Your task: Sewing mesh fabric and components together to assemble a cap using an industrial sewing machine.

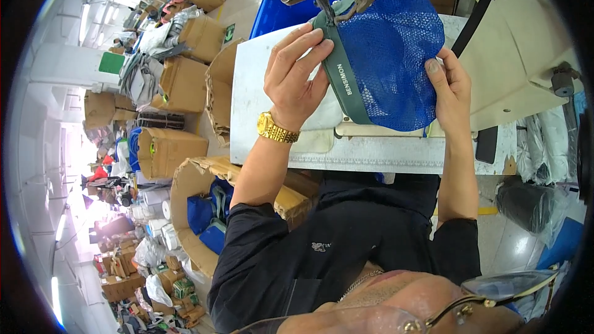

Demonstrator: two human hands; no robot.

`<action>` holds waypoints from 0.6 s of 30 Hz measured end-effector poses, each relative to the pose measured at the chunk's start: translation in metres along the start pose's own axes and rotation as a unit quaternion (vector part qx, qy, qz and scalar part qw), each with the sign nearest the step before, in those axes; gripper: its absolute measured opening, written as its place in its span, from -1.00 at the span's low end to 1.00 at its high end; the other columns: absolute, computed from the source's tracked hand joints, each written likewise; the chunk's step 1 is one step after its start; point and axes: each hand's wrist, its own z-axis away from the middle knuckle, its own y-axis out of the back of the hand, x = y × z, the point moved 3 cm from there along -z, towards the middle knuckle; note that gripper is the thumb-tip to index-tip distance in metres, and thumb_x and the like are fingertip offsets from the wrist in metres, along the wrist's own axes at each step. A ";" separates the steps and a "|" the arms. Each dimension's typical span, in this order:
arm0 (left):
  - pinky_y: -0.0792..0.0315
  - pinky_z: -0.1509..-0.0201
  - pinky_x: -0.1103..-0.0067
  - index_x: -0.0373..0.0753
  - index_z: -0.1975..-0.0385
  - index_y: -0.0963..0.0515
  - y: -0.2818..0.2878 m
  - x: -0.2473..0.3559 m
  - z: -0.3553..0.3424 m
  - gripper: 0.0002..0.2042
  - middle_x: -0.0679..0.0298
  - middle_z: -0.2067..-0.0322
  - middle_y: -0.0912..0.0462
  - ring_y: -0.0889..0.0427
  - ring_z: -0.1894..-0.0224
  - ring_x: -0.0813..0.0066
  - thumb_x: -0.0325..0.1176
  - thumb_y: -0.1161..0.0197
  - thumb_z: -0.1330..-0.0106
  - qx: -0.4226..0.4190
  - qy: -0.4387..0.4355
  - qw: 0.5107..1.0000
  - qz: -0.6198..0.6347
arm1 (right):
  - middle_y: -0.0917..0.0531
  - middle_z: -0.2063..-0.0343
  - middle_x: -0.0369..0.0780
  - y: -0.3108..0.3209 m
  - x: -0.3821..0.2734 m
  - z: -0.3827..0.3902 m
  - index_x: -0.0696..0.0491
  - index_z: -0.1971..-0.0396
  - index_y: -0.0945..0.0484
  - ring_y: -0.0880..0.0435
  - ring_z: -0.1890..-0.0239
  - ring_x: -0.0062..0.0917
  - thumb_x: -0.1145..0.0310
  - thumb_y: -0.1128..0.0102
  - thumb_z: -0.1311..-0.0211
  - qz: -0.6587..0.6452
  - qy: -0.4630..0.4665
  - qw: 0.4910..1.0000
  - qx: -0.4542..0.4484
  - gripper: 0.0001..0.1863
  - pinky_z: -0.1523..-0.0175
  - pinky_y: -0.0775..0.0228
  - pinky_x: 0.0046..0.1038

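Observation:
A blue mesh piece [396, 55] with a dark green fabric band [342, 80] along its left side is raised over the sewing machine's bed. The band's upper end lies at the presser foot [331, 17]. With its fingers bent over the band's left edge, my left hand [296, 68] grips it just below the foot; its thumb is mostly hidden. Light printing shows on the band. My right hand [451, 83] pinches the mesh's right edge between thumb and fingers. A gold watch [276, 128] circles my left wrist.
The sewing machine [526, 43] stands above and right of the white table [266, 99]. A dark phone-like slab [487, 145] lies at the table's right front. A blue bin [272, 17] is behind. Cardboard boxes [172, 151] crowd the left; one near me holds blue pieces [201, 213].

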 end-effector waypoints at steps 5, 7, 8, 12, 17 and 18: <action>-0.57 -0.02 0.45 -0.27 0.27 -0.68 -0.001 -0.002 -0.002 -0.72 0.17 0.15 -0.67 -0.65 0.02 0.21 -0.62 -0.33 0.05 -0.003 0.004 1.000 -0.008 | -0.66 0.25 -0.26 -0.001 -0.002 0.002 0.17 -0.04 -0.47 -0.59 0.28 -0.72 0.27 -0.12 -0.39 -0.006 -0.010 1.000 -0.009 -0.65 0.17 -0.45 -0.67; -0.57 -0.02 0.45 -0.27 0.26 -0.68 -0.001 -0.003 -0.003 -0.72 0.17 0.14 -0.67 -0.65 0.02 0.21 -0.62 -0.33 0.04 -0.009 0.011 1.000 -0.007 | -0.66 0.25 -0.26 -0.001 -0.003 0.002 0.17 -0.05 -0.46 -0.60 0.28 -0.72 0.27 -0.13 -0.39 -0.009 -0.010 1.000 -0.007 -0.64 0.18 -0.46 -0.67; -0.56 -0.02 0.45 -0.27 0.26 -0.68 -0.001 -0.003 -0.005 -0.72 0.17 0.14 -0.67 -0.65 0.02 0.21 -0.63 -0.32 0.04 -0.011 0.011 1.000 -0.007 | -0.66 0.25 -0.25 -0.001 -0.004 0.002 0.17 -0.05 -0.46 -0.60 0.28 -0.72 0.28 -0.13 -0.39 -0.014 -0.010 1.000 -0.007 -0.65 0.18 -0.46 -0.67; -0.56 -0.03 0.45 -0.28 0.26 -0.68 0.000 -0.006 -0.004 -0.71 0.17 0.14 -0.67 -0.65 0.01 0.21 -0.64 -0.32 0.05 -0.014 0.017 1.000 -0.001 | -0.66 0.24 -0.25 -0.004 -0.007 0.005 0.17 -0.05 -0.46 -0.61 0.27 -0.71 0.30 -0.13 -0.38 -0.007 -0.009 1.000 -0.005 -0.66 0.16 -0.47 -0.66; -0.56 -0.02 0.45 -0.27 0.26 -0.68 0.003 -0.006 -0.005 -0.70 0.19 0.15 -0.68 -0.65 0.03 0.21 -0.63 -0.34 0.06 -0.017 0.008 1.000 -0.008 | -0.66 0.22 -0.23 -0.011 -0.014 0.009 0.19 -0.04 -0.45 -0.61 0.24 -0.69 0.33 -0.13 -0.38 -0.028 0.000 0.999 -0.016 -0.66 0.14 -0.48 -0.64; -0.56 -0.02 0.46 -0.26 0.26 -0.68 0.004 -0.005 -0.004 -0.70 0.19 0.15 -0.68 -0.65 0.04 0.22 -0.63 -0.34 0.06 -0.014 0.002 1.000 -0.019 | -0.65 0.21 -0.23 -0.013 -0.016 0.010 0.20 -0.04 -0.45 -0.61 0.23 -0.69 0.34 -0.13 -0.37 -0.032 0.006 0.999 -0.013 -0.66 0.13 -0.48 -0.63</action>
